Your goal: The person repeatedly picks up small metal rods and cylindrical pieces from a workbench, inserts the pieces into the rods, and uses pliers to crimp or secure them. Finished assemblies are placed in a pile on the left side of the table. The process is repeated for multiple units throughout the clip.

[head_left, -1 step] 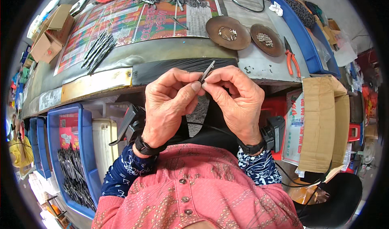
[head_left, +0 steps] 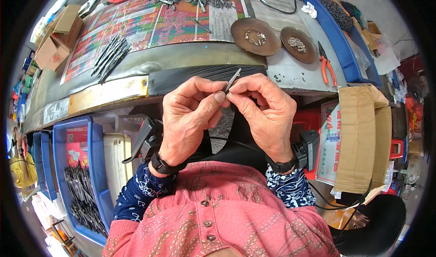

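Just past the bench's front edge, a slim grey stick-like piece (head_left: 234,79) with a small bump near its tip points up and away, held between my hands. My left hand (head_left: 193,116) pinches its lower part between thumb and forefinger. From the other side, the thumb and forefinger of my right hand (head_left: 265,107) close on it too; its lower end is hidden by the fingertips. Beyond my right hand, one round brown dish (head_left: 243,25) holds small metal bits in a ring. A second brown dish (head_left: 309,52) carries a cluster of small silvery pieces.
Red-handled pliers (head_left: 326,68) lie right of the dishes, beside a long blue tray (head_left: 338,41). A bundle of dark sticks (head_left: 110,57) rests on the bench's left; more lie at the back. A blue bin (head_left: 97,166) stands lower left, a cardboard box (head_left: 359,139) lower right.
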Action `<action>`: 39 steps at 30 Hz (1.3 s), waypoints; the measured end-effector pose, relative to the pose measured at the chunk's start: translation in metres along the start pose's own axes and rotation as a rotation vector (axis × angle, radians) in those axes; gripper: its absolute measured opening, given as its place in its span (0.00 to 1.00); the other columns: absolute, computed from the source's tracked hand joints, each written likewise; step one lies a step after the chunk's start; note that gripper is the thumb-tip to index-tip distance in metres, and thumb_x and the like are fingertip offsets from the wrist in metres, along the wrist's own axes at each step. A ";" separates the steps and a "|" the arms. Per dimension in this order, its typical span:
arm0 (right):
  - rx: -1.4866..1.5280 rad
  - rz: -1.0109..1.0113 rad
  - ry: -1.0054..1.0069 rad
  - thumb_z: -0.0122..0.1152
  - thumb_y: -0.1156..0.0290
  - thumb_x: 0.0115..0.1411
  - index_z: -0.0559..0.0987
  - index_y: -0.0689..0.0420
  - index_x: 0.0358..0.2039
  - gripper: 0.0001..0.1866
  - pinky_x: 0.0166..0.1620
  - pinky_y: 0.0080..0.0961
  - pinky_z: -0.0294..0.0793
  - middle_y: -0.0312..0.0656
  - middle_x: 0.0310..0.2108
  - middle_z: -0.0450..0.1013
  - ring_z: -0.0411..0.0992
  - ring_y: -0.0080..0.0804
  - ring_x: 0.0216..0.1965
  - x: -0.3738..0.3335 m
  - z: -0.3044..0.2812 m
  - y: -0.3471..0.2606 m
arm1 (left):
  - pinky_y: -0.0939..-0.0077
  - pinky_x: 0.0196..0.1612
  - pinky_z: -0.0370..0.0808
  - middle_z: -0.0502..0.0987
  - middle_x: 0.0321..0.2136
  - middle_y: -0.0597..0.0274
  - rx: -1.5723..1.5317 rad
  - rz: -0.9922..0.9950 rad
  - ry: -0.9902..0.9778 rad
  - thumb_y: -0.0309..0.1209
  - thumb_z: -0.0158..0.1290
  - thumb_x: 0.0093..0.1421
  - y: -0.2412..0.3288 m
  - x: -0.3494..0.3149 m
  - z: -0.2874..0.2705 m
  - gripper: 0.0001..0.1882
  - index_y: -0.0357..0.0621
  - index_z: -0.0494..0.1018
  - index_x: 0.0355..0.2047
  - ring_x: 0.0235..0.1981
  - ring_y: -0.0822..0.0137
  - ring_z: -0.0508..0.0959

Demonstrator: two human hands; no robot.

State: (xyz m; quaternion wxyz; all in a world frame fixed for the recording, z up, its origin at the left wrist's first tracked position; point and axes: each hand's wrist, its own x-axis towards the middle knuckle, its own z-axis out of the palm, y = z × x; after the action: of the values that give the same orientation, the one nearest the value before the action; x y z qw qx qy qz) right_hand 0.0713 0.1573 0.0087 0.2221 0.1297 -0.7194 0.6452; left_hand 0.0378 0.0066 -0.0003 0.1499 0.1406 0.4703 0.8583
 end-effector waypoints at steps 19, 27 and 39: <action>-0.214 -0.002 0.032 0.71 0.79 0.49 0.72 0.61 0.35 0.16 0.34 0.16 0.74 0.33 0.28 0.72 0.72 0.17 0.29 0.003 -0.001 -0.006 | 0.86 0.26 0.68 0.76 0.25 0.66 0.345 0.132 -0.065 0.15 0.52 0.58 0.014 -0.011 -0.010 0.07 0.34 0.75 0.36 0.23 0.80 0.71; -0.561 -0.274 -0.022 0.75 0.75 0.43 0.74 0.61 0.29 0.16 0.29 0.17 0.71 0.34 0.23 0.71 0.70 0.19 0.24 0.016 -0.009 -0.008 | 0.89 0.31 0.68 0.74 0.25 0.68 0.618 0.282 -0.060 0.14 0.50 0.57 0.014 -0.006 -0.009 0.05 0.33 0.73 0.32 0.26 0.84 0.70; -0.391 -0.358 0.055 0.65 0.83 0.52 0.76 0.63 0.33 0.08 0.30 0.19 0.72 0.40 0.28 0.74 0.73 0.24 0.27 0.005 0.014 0.006 | 0.90 0.21 0.60 0.75 0.26 0.67 0.124 0.102 0.004 0.19 0.52 0.61 0.005 -0.009 -0.006 0.07 0.34 0.74 0.40 0.20 0.84 0.65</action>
State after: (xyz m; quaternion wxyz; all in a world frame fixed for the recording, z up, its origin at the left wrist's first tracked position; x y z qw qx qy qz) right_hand 0.0620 0.1450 0.0047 0.3730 0.1920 -0.7896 0.4478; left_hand 0.0434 -0.0040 0.0005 0.0963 0.1718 0.5152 0.8342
